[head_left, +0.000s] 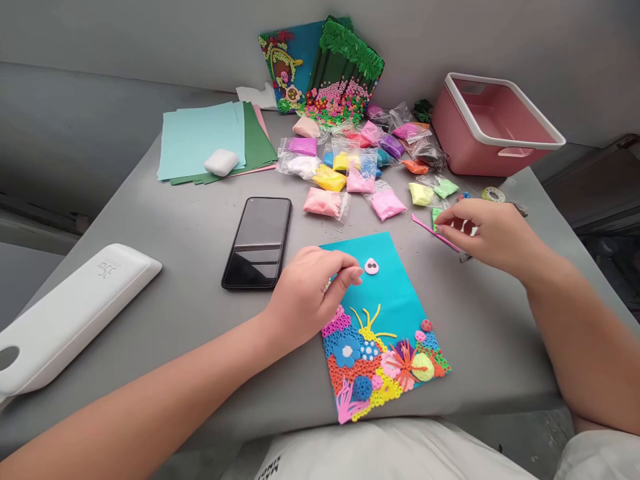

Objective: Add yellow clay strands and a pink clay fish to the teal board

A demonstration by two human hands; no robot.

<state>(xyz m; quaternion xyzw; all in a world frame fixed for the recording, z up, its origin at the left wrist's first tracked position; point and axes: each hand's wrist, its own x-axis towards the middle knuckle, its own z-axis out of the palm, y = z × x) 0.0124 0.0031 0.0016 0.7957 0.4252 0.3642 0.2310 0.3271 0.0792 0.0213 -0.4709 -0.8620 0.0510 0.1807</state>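
Observation:
A bright blue sheet (350, 250) lies before me, its lower part covered with modelling clay shaped like coral. On its upper part sits a small pale pink clay piece (371, 267) with two dark dots. My left hand (320, 287) hovers over the sheet's left edge, thumb and forefinger pressed together; anything between them is hidden. To the right, my right hand (483, 233) is closed, its fingertips pinched at a bit of bright green clay (436, 215). Beside those fingertips rests a thin pink modelling tool (427, 229), partly under the hand.
Several clay packets (325, 201) spread behind the sheet. A black phone (257, 243) and a white device (85, 313) lie left. Coloured paper (200, 137) with a white case (221, 162) is farther back. A pink basket (475, 150) stands back right; finished clay pictures (345, 67) lean on the wall.

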